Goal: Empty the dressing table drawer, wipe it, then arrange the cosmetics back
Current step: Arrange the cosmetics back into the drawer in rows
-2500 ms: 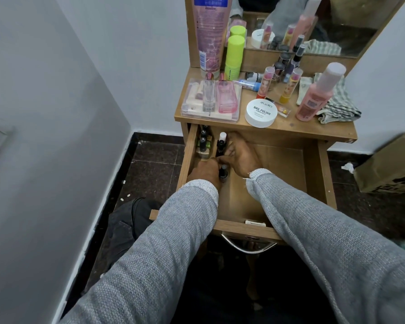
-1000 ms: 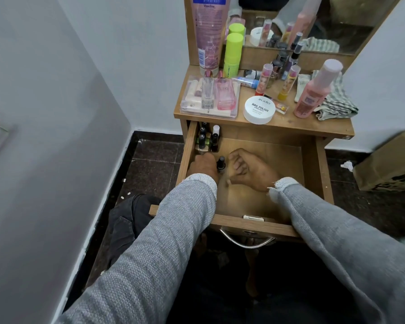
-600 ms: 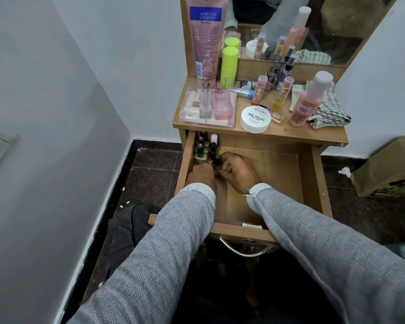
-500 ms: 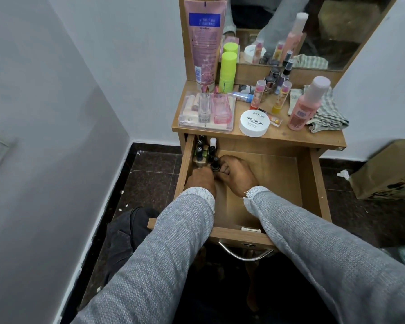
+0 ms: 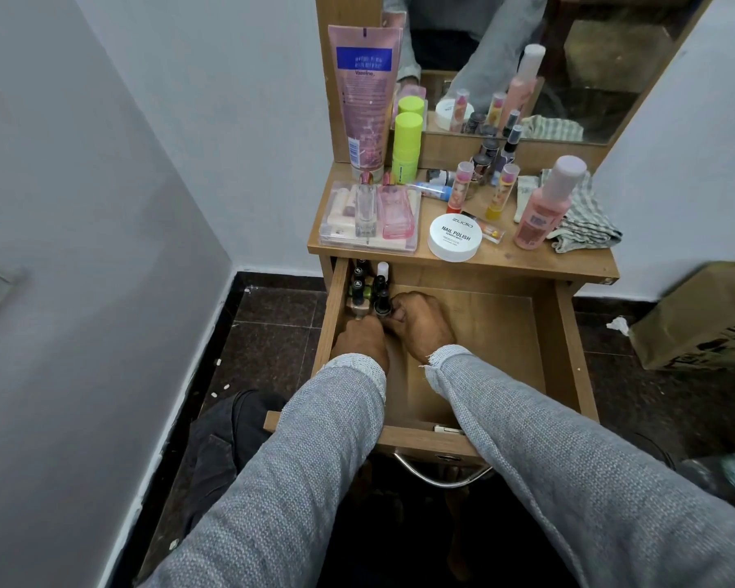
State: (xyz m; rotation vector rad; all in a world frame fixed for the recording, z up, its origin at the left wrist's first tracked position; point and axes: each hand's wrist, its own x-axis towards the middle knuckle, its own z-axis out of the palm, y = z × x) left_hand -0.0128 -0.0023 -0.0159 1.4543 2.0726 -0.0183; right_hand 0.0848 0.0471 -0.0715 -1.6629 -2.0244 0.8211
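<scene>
The wooden drawer (image 5: 506, 333) is pulled out, its floor mostly bare. Several small nail polish bottles (image 5: 366, 286) stand packed in its far left corner. Both my hands reach into that corner. My right hand (image 5: 421, 320) pinches a black-capped nail polish bottle (image 5: 382, 301) at the near edge of the group. My left hand (image 5: 361, 337) is curled just in front of the bottles, touching them; its fingertips are hidden. On the tabletop (image 5: 527, 261) stand more cosmetics: a white nail polish remover jar (image 5: 455, 237), a pink bottle (image 5: 542, 214) and a clear tray (image 5: 370, 218).
A tall pink lotion tube (image 5: 363, 95) and a green stick (image 5: 406, 146) stand against the mirror. A striped cloth (image 5: 586, 218) lies at the tabletop's right. A cardboard box (image 5: 705, 316) sits on the dark floor at right. A white wall closes the left side.
My right hand moved from the drawer's middle back to the left corner and took hold of the black-capped bottle. That bottle moved farther back, up against the group. The left hand shifted little.
</scene>
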